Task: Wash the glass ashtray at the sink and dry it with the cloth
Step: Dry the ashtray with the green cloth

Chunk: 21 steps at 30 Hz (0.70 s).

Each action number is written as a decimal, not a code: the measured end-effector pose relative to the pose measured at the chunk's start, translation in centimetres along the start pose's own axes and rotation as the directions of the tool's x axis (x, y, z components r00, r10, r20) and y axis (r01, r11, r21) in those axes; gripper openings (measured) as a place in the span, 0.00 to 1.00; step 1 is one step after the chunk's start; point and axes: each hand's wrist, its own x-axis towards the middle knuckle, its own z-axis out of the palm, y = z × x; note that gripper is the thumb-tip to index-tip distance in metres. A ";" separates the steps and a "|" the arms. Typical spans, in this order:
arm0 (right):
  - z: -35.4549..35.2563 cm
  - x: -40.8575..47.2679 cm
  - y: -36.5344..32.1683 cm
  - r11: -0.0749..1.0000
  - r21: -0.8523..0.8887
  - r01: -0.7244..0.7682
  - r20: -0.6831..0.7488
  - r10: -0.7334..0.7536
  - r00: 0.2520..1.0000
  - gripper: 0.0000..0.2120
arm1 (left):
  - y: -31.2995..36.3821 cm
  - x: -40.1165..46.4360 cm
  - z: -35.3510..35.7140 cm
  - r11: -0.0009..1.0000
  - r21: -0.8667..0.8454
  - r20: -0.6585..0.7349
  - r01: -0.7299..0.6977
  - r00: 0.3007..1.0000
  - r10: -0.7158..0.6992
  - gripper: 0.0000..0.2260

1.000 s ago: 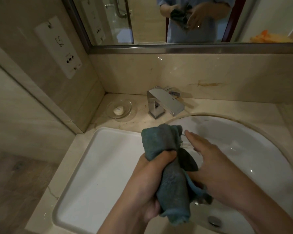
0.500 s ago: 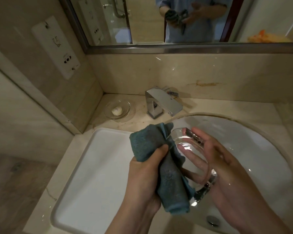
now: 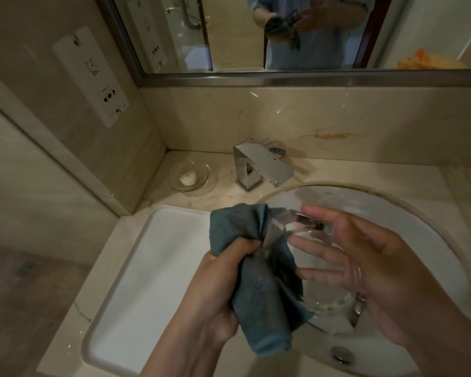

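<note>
Glass, clear and thick-walled, the round ashtray [image 3: 329, 270] sits in the head view tipped on edge above the white oval sink basin [image 3: 408, 213], just in front of the square chrome tap [image 3: 261, 170]. Of the two hands, the right hand [image 3: 370, 273] cradles the ashtray from behind with fingers spread and nearly straight against the glass, while the left hand [image 3: 215, 289] grips a bunched teal-blue terry cloth [image 3: 256, 281] in a closed fist, its folds touching the ashtray's left rim. No water runs from the tap, so washing looks finished and drying is underway; the far side of the glass likely needs wiping yet. Left of the tap, a small clear glass dish [image 3: 191, 175] holding a pale soap piece rests on the beige marble tabletop [image 3: 365, 170].
</note>
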 end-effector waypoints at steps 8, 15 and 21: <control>0.8 0.6 0.6 0.990 0.087 -0.112 -0.203 0.127 0.971 0.17 | -1.0 -1.0 1.8 0.675 0.617 0.027 -0.404 0.869 0.494 0.13; 1.2 1.4 0.2 0.995 0.053 -0.087 -0.290 0.099 0.952 0.14 | -2.7 -1.2 1.3 0.135 0.813 0.488 -0.567 0.789 0.373 0.36; 1.3 1.8 -0.5 0.996 0.087 -0.028 -0.353 0.057 0.934 0.11 | -2.3 -1.9 2.8 0.116 0.817 0.546 -0.565 0.822 0.161 0.35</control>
